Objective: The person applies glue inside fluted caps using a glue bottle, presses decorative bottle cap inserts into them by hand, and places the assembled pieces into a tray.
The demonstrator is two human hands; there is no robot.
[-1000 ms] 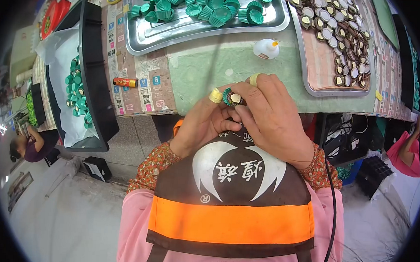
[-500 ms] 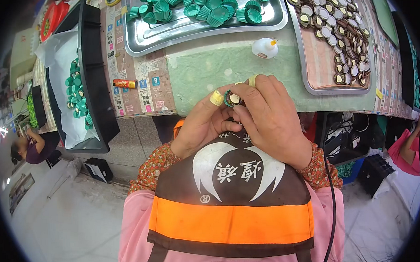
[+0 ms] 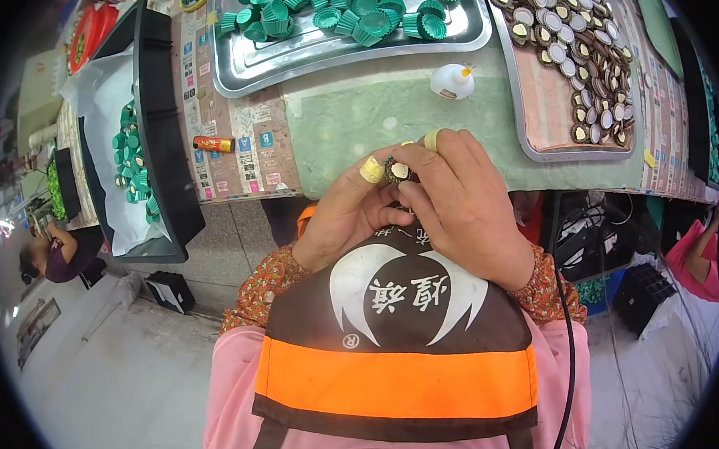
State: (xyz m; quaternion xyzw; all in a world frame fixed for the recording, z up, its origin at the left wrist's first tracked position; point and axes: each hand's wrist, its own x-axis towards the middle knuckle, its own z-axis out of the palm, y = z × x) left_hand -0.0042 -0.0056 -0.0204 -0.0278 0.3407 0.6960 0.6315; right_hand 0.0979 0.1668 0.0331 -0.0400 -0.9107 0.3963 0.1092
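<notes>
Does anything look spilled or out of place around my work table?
No spill stands out, but the big black tray at left looks odd: its near end seems to jut past the table, its support hidden.

1. This looks like a workshop for handwork, with small like parts in bulk.
2. On the far side, a metal tray (image 3: pixel 262 74) bears many green fluted cups (image 3: pixel 374 26); at right, a second tray (image 3: pixel 539 151) bears brown round pieces (image 3: pixel 583 96).
3. Between them, a yellow-tipped bottle (image 3: pixel 451 84) stands on a green cloth (image 3: pixel 356 116).
4. At left, a black tray (image 3: pixel 160 111) contains more green pieces (image 3: pixel 132 152).
5. Other people appear at the left (image 3: pixel 63 258) and right (image 3: pixel 697 255) edges.
</notes>
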